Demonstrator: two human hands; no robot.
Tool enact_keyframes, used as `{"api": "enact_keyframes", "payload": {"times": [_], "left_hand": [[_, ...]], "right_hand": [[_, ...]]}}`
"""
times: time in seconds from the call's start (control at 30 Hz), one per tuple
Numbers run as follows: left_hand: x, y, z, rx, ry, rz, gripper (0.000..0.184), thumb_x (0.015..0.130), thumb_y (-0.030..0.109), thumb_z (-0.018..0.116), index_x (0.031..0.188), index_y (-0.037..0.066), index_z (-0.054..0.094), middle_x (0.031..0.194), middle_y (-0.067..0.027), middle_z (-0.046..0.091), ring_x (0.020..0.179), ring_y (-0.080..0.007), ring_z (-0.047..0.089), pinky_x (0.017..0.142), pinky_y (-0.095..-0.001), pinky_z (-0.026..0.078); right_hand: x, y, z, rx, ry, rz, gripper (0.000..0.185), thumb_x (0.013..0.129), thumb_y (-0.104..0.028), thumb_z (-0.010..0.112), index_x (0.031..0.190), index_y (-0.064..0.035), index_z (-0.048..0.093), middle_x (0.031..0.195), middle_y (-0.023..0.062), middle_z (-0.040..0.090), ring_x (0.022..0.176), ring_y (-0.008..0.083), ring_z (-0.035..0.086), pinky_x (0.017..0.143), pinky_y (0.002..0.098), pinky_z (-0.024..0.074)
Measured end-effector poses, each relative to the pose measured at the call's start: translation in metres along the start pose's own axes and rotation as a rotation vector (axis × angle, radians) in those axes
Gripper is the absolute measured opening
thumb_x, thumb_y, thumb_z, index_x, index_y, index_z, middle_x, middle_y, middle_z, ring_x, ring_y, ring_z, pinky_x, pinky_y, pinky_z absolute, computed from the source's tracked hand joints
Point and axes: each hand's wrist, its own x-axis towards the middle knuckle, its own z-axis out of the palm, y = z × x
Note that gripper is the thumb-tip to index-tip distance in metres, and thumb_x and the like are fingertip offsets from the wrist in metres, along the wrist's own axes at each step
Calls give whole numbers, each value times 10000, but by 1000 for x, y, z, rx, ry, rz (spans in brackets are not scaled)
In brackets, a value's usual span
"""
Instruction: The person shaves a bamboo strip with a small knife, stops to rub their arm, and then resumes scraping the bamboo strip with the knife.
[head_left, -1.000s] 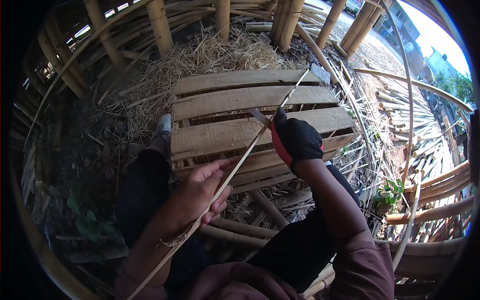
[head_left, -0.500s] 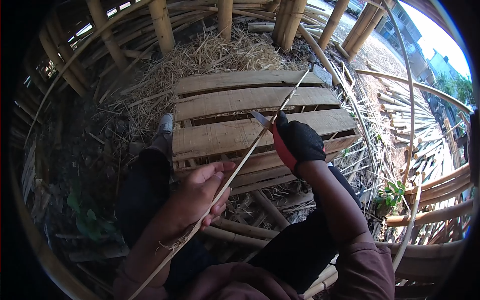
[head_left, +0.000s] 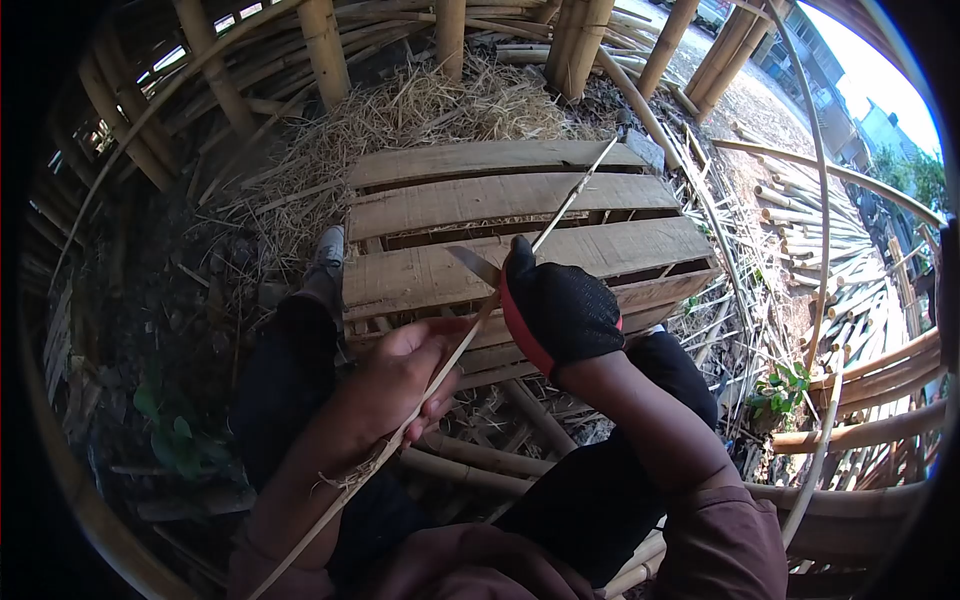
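Note:
A long thin bamboo strip [head_left: 447, 367] runs slantwise from the bottom left up over a slatted wooden crate [head_left: 430, 275]. My bare left hand [head_left: 405, 385] is closed around its lower middle, and curled shavings hang from the strip by my wrist. My right hand [head_left: 560, 312], in a black and red glove, is closed on a knife, higher up the strip. The knife's blade [head_left: 473, 265] points up and left, touching or crossing the strip. The handle is hidden in the glove. Past the glove, the strip's thin tip lies above the slats.
Straw shavings [head_left: 470, 105] are heaped behind the crate. Upright bamboo posts [head_left: 322, 55] stand at the back. Cut bamboo poles [head_left: 825, 255] lie piled on the right, near a curved pole [head_left: 818, 200]. A small green plant [head_left: 783, 388] grows at the right.
My right hand and the knife have moved down and left along the strip, closer to my left hand. My left hand has stayed nearly still, holding the strip.

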Motion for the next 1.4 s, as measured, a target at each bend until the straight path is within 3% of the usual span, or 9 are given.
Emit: {"api": "enact_keyframes", "payload": {"times": [0.37,0.43,0.53,0.57,0.73,0.87,1.17,1.27,1.4], "left_hand": [[2,-5,-2,-45,-4,21,352,1047,206,310,1320,18,428,559,6,430,348,-71,373,313,-218,333],[3,-1,1,-69,2,8,360,1047,208,310,1331,20,427,557,7,428,350,-69,376,311,-218,334],[5,1,3,-37,38,-2,361,1047,211,308,1326,24,441,553,8,424,352,-66,379,310,-218,335],[4,0,3,13,78,-19,354,1047,210,305,1311,27,456,552,8,422,353,-65,380,310,-218,336],[4,-1,5,-115,17,-5,325,1047,201,338,1283,24,475,539,7,411,335,-72,376,299,-217,319],[1,6,9,105,152,-104,347,1042,199,315,1304,24,461,548,1,420,339,-77,379,306,-220,332],[5,0,4,-1,151,-99,366,1024,168,327,1346,17,415,556,-9,435,345,-82,395,302,-222,335],[6,-2,6,-203,20,-42,226,1045,177,369,1151,60,530,536,11,419,322,-71,407,276,-196,304],[6,-1,8,-252,-25,-26,202,1042,168,372,1126,73,529,550,3,429,329,-69,421,277,-195,312]], "right_hand": [[-9,5,-12,-14,-37,-25,359,1011,-305,350,1127,-58,583,740,163,691,697,377,685,618,516,525],[20,33,-2,-61,198,40,573,1041,-410,269,892,-18,659,717,232,660,713,434,657,684,534,510],[-10,4,-2,-26,39,14,587,1036,-447,268,1011,-19,669,735,223,670,703,403,671,702,533,519],[-30,-10,14,-1,254,-49,408,1030,-366,301,1079,-147,642,677,155,671,660,363,683,597,508,528],[14,24,-7,-120,71,-11,406,1003,-287,389,1289,-33,526,698,160,675,642,340,687,553,483,529],[-44,-12,5,-69,40,-292,347,1012,-276,410,1221,-36,548,662,162,659,611,342,674,494,476,501],[-35,-6,13,-77,12,-366,478,981,-241,434,1393,-5,390,714,171,676,617,348,678,521,473,526],[-9,14,29,152,448,-337,611,988,-204,513,1459,55,222,651,149,649,574,300,677,490,389,525],[8,21,47,310,716,-363,449,1006,-160,491,1402,10,366,710,122,686,624,283,695,528,366,532]]}}
